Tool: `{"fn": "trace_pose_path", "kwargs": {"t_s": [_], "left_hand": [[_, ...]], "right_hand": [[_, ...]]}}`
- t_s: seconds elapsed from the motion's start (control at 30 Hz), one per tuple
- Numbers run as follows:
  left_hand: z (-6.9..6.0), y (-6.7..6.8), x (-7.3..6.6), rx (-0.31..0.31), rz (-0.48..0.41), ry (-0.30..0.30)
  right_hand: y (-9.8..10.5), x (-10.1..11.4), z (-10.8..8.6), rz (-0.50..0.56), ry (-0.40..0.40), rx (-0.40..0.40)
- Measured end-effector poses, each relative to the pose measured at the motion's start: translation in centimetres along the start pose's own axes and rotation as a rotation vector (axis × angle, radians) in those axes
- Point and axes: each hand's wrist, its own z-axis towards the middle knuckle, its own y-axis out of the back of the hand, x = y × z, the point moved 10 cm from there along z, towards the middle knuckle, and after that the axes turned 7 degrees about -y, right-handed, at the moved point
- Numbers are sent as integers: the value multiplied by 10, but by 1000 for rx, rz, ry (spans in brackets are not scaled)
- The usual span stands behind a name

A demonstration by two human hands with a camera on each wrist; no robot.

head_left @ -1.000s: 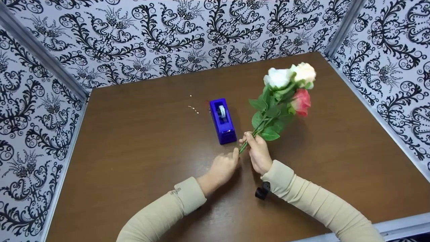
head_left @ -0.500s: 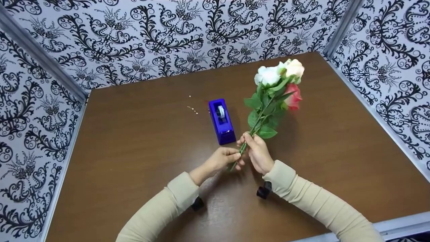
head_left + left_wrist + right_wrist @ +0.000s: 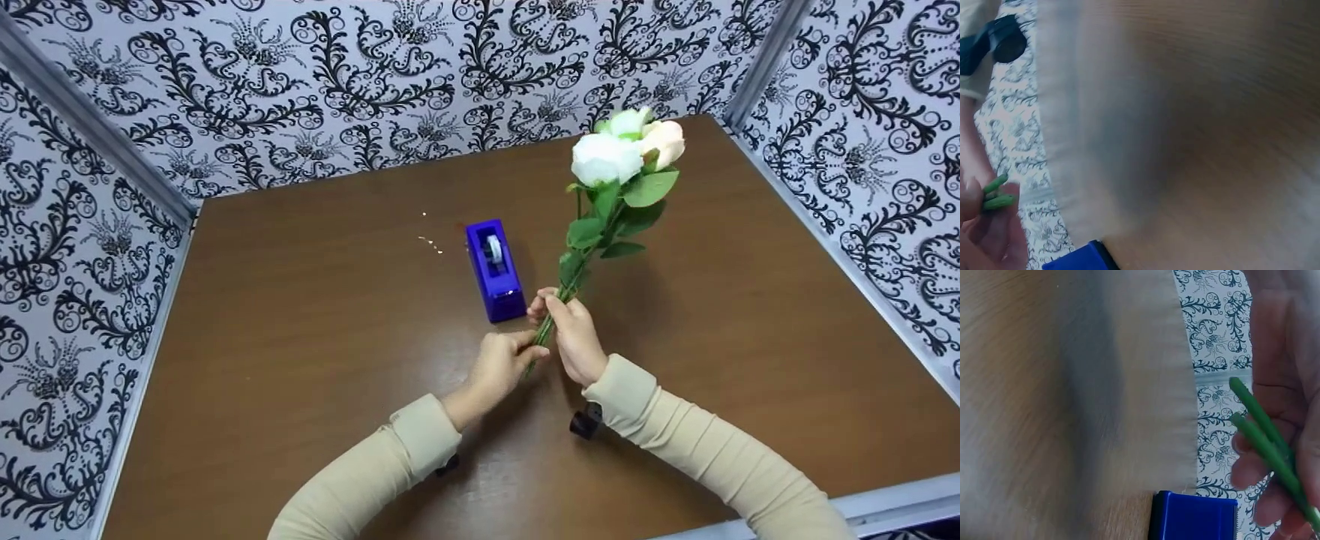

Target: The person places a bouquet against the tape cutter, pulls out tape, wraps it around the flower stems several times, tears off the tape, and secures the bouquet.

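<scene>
In the head view a bunch of artificial roses (image 3: 607,159) leans up and to the right above the table, with a white bloom in front and a peach one beside it. My right hand (image 3: 576,337) grips the green stems (image 3: 571,279) below the leaves. Lower down, my left hand (image 3: 499,367) pinches the stem ends between thumb and fingers. A blue tape dispenser (image 3: 496,289) with a roll in it stands just left of the right hand, apart from both hands. Both wrist views show cut stem ends (image 3: 1264,444) sticking out by curled fingers.
The brown wooden table (image 3: 315,315) lies under both arms. Small pale scraps (image 3: 430,244) lie left of the dispenser. Patterned panels (image 3: 375,90) stand behind and at both sides. A black camera (image 3: 586,421) sits at the right wrist.
The bunch has turned in the hands, so white blooms now face forward and the red rose is out of sight. The left hand has shifted and turned at the stem ends.
</scene>
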Motion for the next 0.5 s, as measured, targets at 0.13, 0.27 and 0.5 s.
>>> {"fn": "trace_pose_path", "kwargs": {"t_s": [0.13, 0.27, 0.5], "left_hand": [[-6, 2, -21, -71, 326, -198], [-10, 4, -29, -128, 449, -264], [-8, 4, -17, -130, 296, -147]], "right_hand": [[-7, 2, -3, -8, 13, 27], [-12, 3, -4, -24, 20, 61], [-8, 1, 0, -278, -40, 86]]}}
